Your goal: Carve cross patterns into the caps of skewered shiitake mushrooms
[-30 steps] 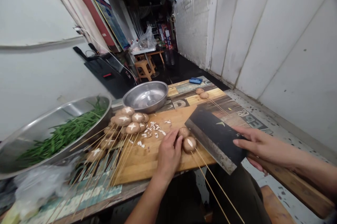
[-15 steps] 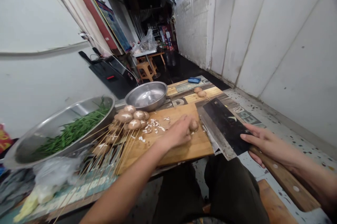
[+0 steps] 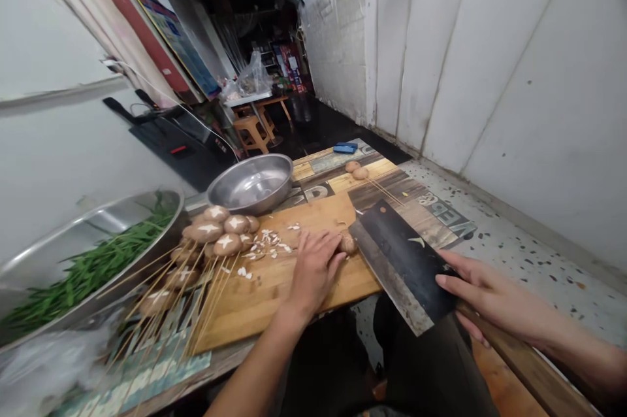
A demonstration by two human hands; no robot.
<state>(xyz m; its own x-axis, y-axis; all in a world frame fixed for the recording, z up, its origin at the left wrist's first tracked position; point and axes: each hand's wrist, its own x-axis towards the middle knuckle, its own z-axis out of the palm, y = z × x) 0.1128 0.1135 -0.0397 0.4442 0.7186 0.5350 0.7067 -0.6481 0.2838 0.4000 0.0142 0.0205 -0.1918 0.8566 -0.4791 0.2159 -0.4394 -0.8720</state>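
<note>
My left hand (image 3: 313, 270) lies on the wooden cutting board (image 3: 274, 286), fingers curled against a brown mushroom (image 3: 348, 244) that shows just past the fingertips. My right hand (image 3: 482, 296) grips the wooden handle of a large dark cleaver (image 3: 401, 260); its blade is tilted beside the mushroom, over the board's right end. A pile of skewered mushrooms (image 3: 215, 231) with white star cuts rests on the board's left end, the bamboo sticks fanning toward me. White trimmings (image 3: 267, 244) are scattered between the pile and my left hand.
An empty steel bowl (image 3: 252, 182) stands behind the board. A wide steel basin of green stalks (image 3: 73, 266) sits at the left. Two more mushrooms (image 3: 356, 170) and a blue object (image 3: 345, 147) lie farther back on the table. A white wall runs along the right.
My left hand has shifted on the board and now covers most of the mushroom it holds. The cleaver has stayed close to the right of it.
</note>
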